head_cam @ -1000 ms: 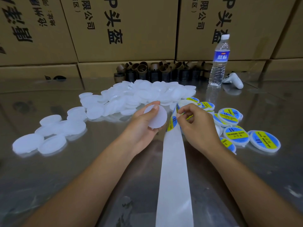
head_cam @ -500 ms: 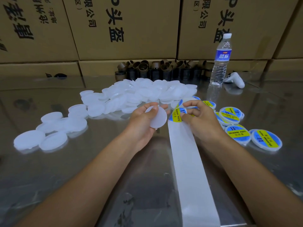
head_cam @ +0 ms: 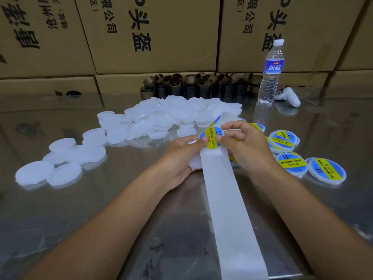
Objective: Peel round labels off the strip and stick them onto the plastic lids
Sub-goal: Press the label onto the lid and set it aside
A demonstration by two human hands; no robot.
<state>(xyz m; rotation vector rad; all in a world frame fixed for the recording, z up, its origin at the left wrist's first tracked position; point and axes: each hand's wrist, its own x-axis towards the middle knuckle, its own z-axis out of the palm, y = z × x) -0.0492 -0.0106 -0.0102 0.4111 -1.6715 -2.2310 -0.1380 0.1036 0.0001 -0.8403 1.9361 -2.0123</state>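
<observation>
Reflective steel tabletop [head_cam: 60,219] backed by a wall of closed cardboard cartons [head_cam: 157,37] printed in black, contents unseen. Along the far edge one row of brown cardboard cores [head_cam: 193,85], too crowded to count, then one capped clear water bottle [head_cam: 271,73] with a blue wrapper, standing upright, and one white controller [head_cam: 288,97] lying just beside it. Mid-table one heap of blank lids [head_cam: 171,116], far too many to count, with about seven loose lids [head_cam: 66,160] spread well to its left. At right four labelled lids [head_cam: 291,163] plainly seen face up, more partly hidden behind the right hand. One white backing strip [head_cam: 228,199] running from the near edge up between the forearms. At its far end one round label [head_cam: 211,137], blue and yellow, reading SOLDERING PASTE, face up and flat. Left hand [head_cam: 181,156] curled round one blank lid [head_cam: 194,165], mostly hidden beneath fingers and strip, thumb tip touching the label's left edge. Right hand [head_cam: 244,146] pinching the label's right edge, fingers bent. Half a second ago: that lid held up face-on in the left hand, label folded at the strip's tip; now lid lowered, label spread open between both hands.
</observation>
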